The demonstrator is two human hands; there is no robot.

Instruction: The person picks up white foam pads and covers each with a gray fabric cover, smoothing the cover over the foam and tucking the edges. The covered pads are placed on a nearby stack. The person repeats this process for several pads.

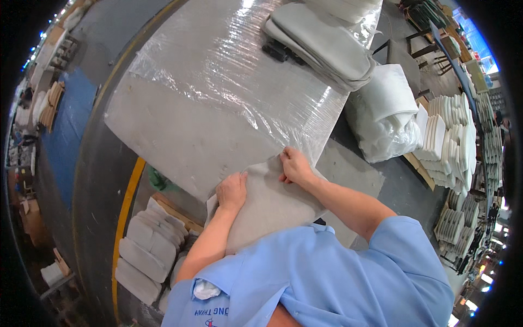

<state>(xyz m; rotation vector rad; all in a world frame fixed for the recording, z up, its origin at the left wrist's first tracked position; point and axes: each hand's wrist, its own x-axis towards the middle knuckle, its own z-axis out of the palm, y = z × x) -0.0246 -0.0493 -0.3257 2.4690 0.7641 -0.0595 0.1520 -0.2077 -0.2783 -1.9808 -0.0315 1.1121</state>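
A light grey fabric piece [269, 199], shaped like a cushion cover, lies across the near edge of the table and reaches back to my body. My left hand [231, 192] is closed at its far left corner, fingers curled over the edge. At the far right corner, my right hand [297, 166] pinches the fabric, thumb bent underneath. Between the hands the far edge rises in a small fold. I cannot tell whether padding sits inside; its near end is hidden against my blue shirt.
Clear plastic film [218, 82] covers the far part of the table [158, 125]. Grey cushions [327, 43] are stacked at its far right. A plastic-wrapped white bundle [387, 114] and white pads [449, 131] stand on the right. More grey cushions [147, 245] sit at lower left.
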